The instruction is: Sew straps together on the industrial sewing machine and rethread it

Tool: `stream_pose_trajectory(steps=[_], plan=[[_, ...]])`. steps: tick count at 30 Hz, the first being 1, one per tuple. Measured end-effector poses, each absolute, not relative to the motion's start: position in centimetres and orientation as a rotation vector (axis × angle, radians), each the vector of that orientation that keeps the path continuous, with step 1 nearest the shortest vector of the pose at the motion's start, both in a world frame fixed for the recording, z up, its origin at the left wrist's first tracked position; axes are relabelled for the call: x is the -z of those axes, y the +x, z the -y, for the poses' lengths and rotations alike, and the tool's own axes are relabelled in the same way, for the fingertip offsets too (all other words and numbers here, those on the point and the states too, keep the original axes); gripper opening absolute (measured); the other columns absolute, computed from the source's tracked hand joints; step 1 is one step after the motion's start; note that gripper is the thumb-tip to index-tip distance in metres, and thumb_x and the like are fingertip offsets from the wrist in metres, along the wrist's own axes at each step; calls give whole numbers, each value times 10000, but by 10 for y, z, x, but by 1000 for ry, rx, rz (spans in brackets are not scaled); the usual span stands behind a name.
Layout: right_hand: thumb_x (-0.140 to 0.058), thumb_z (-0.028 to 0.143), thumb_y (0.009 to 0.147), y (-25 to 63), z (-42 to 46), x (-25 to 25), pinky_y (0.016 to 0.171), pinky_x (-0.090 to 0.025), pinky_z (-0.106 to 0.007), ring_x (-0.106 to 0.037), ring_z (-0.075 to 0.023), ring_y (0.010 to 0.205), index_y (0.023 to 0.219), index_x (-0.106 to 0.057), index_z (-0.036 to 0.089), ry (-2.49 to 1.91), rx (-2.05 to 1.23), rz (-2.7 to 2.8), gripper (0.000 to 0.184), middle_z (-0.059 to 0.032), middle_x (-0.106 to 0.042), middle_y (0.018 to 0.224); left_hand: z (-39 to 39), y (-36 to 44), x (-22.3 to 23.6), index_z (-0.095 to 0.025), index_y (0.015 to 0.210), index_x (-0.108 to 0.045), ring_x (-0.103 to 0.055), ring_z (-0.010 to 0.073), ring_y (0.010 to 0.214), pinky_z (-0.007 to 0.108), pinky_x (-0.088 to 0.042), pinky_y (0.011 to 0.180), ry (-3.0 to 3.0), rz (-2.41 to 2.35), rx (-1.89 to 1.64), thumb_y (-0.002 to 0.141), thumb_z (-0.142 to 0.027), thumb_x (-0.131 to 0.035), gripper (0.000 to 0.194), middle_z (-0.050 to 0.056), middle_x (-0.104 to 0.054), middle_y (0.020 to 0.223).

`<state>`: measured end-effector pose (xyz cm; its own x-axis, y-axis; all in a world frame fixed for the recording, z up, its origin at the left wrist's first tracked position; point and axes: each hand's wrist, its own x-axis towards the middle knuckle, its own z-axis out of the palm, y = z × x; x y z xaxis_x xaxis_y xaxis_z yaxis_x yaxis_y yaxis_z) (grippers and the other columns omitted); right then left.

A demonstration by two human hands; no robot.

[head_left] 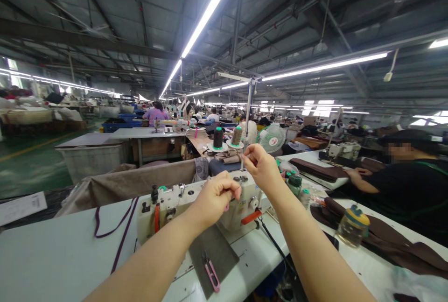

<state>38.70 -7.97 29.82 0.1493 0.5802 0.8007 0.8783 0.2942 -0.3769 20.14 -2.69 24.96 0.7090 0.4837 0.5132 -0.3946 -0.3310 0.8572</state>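
My left hand [217,195] is above the sewing machine [189,195], its fingers curled closed. A small pink bit shows under its fingertips; I cannot make out what it is. Higher and to the right, my right hand [261,166] pinches thumb and finger together beside the thread stand pole [249,110]; anything in the pinch is too thin to see. Behind the machine stand a black thread cone [217,138] and a brown thread cone [237,137]. Pink thread snips [211,274] lie on a grey-brown plate [206,241] below my hands.
A dark purple strip [122,227] lies on the white table [52,255] at left. To the right are a jar with a yellow lid [353,227] and brown fabric pieces [392,246]. A co-worker in black [409,185] sits there. A green fan [271,139] stands behind.
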Motion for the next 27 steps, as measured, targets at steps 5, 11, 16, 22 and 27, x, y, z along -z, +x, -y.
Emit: stream_pose_trajectory(steps=[5,11,16,22,27], plan=[[-542,364,992,410,84,-302,677,-398,-289,-506,-170,638,999,-574,228,-1440,684,1391,139,47,-485,651,23,201,-230,-201,1052,-738,-572,161,719,285,-463,690,1698,-190,-871,927,-368,-688,215,34,-567,908],[-639,277,927,457,94,-283,817,-484,-370,-643,-262,919,1246,-671,168,-1862,783,1393,339,-152,-671,1184,23,183,-196,-182,682,-678,-583,241,977,343,-401,975,1876,-260,-789,989,-494,-609,443,77,-630,931],[-620,164,939,448,88,-241,844,-483,-350,-641,-239,917,1053,-798,243,-1898,682,1653,226,-83,-684,989,30,182,-167,-180,792,-707,-565,230,919,328,-404,877,1723,-323,-678,858,-460,-742,289,54,-613,913],[-665,60,854,436,60,-210,819,-453,-308,-596,-204,872,1011,-815,265,-1858,564,1776,298,-53,-630,925,45,181,-155,-169,949,-700,-558,197,800,310,-389,758,1567,-350,-492,756,-322,-743,250,24,-609,806],[-645,138,879,438,49,-203,887,-458,-342,-579,-210,911,806,-729,211,-1742,451,1697,134,-62,-609,964,52,167,-156,-159,918,-713,-548,180,759,304,-374,713,1608,-390,-365,753,-289,-714,210,22,-619,791]])
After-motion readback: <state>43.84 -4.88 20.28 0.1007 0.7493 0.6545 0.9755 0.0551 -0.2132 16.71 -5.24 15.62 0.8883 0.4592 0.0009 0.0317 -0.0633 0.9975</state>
